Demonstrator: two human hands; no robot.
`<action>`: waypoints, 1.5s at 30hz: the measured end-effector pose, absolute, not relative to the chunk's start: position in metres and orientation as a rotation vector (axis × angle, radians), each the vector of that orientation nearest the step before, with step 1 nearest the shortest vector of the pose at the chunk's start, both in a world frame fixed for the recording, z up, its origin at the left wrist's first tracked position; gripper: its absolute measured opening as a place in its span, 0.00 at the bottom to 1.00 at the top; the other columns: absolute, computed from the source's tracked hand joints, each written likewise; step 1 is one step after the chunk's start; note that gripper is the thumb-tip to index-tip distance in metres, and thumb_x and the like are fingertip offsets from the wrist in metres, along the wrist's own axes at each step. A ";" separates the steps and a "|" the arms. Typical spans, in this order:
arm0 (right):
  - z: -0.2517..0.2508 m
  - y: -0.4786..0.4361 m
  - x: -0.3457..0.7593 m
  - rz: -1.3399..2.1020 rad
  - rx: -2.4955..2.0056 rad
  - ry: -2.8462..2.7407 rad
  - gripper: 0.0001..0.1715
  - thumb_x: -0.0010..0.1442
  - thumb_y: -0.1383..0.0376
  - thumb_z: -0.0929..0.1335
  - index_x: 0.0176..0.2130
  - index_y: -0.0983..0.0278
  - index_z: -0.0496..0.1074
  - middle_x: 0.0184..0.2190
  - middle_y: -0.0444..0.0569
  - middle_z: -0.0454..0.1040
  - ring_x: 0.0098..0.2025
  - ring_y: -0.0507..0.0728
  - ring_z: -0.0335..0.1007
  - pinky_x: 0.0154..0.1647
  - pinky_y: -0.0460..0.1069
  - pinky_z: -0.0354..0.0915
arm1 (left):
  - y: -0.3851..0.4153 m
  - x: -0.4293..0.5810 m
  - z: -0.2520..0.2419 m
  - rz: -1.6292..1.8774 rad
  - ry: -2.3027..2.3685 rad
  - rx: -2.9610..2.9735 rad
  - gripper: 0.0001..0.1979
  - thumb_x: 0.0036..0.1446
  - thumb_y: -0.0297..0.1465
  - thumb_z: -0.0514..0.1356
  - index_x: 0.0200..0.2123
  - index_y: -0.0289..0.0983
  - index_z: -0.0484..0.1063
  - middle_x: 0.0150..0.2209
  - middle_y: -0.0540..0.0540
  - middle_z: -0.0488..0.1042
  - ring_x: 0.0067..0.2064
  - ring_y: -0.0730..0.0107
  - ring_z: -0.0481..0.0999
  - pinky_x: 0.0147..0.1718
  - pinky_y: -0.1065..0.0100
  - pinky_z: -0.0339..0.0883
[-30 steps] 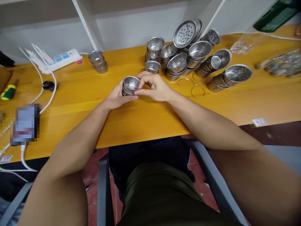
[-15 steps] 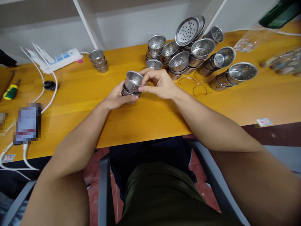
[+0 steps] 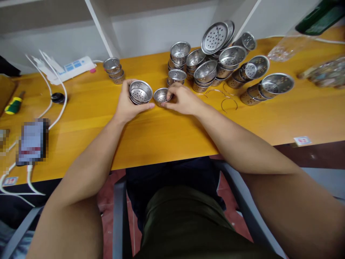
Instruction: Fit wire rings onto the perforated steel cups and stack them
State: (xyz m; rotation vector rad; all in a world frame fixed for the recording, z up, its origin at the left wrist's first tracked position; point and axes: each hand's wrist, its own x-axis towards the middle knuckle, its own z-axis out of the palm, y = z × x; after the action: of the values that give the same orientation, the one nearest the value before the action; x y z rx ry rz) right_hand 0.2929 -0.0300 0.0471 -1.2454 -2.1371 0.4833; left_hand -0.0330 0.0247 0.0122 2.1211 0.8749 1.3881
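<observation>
My left hand [image 3: 128, 104] is wrapped round a short stack of perforated metal cups [image 3: 141, 92], openings upward, on the orange table. Just right of it, my right hand [image 3: 182, 99] pinches the rim of a small metal cup [image 3: 161, 96] between thumb and fingers. The small cup stands apart from the held stack. Behind my right hand is another perforated cup [image 3: 176, 76]. Many stacked cups and strainers [image 3: 205, 72] stand beyond, toward the back right.
A small cup stack [image 3: 114, 70] stands at the back left, near a white power strip [image 3: 77, 68]. Thin wire rings [image 3: 229, 104] lie right of my right hand. A phone [image 3: 31, 142], cables and a screwdriver [image 3: 14, 105] are at the left. A plastic bottle [image 3: 299, 39] is back right.
The small cup has come off the stack and is now down to its right, in my right hand. My left hand has shifted left with the rest of the stack.
</observation>
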 end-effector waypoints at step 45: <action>0.112 -0.044 0.363 0.404 -1.275 -2.512 0.40 0.66 0.49 0.84 0.70 0.59 0.82 0.71 0.65 0.84 0.71 0.81 0.84 0.81 0.76 0.78 | 0.018 -0.029 0.008 1.314 0.951 2.120 0.61 0.53 0.76 0.87 0.74 0.47 0.74 0.70 0.35 0.84 0.75 0.32 0.88 0.79 0.34 0.85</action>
State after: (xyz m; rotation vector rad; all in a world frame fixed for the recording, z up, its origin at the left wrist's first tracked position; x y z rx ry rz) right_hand 0.3625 -0.0442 0.1124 -1.2746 -2.5116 0.4041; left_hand -0.0289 0.0179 0.0079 2.1201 0.9508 1.3140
